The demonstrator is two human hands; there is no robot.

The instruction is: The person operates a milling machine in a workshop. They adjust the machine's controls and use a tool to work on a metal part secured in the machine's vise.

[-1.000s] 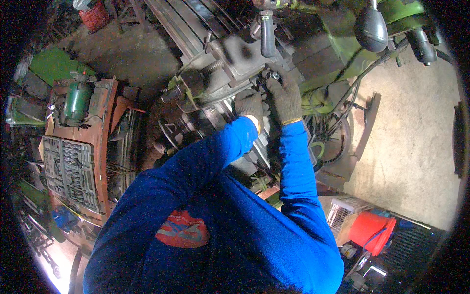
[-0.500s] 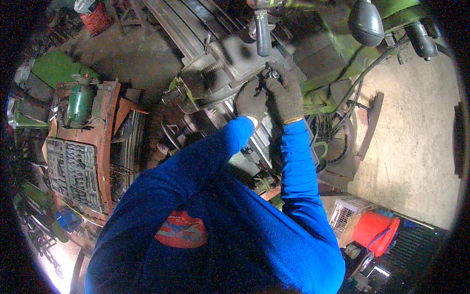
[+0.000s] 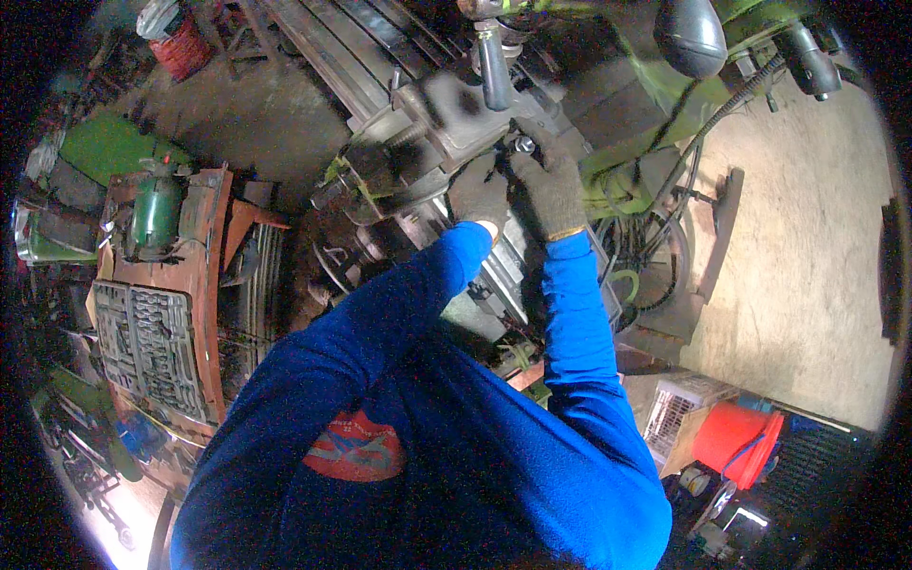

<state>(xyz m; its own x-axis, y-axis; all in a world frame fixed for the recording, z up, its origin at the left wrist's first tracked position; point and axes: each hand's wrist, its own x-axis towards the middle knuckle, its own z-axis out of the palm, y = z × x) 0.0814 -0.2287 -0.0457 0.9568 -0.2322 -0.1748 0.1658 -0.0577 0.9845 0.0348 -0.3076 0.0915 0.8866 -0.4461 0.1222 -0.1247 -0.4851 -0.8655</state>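
Observation:
Both my hands wear dark grey work gloves and meet close together over the metal table of a machine (image 3: 446, 119). My right hand (image 3: 554, 190) is closed, with a small shiny round metal part (image 3: 524, 144) showing between thumb and fingers; whether it is a bolt head or a socket I cannot tell. Close against it on the left, my left hand (image 3: 477, 193) has its fingers bent toward the same spot. Shadow and the dark gloves hide those fingertips and anything in them. Just beyond the hands hangs a dark lever handle (image 3: 493, 68).
A black knob (image 3: 691, 38) and a cable (image 3: 722, 116) lie at the upper right. To the left, an orange-brown bench (image 3: 211, 313) carries a green cylinder (image 3: 157, 211) and a socket set case (image 3: 157, 347). A red bucket (image 3: 733, 445) stands lower right beside a crate (image 3: 676, 418).
The view has shifted slightly, so the machine sits a little farther left. Both hands stay together at the same place, and the shiny part still shows in my right hand.

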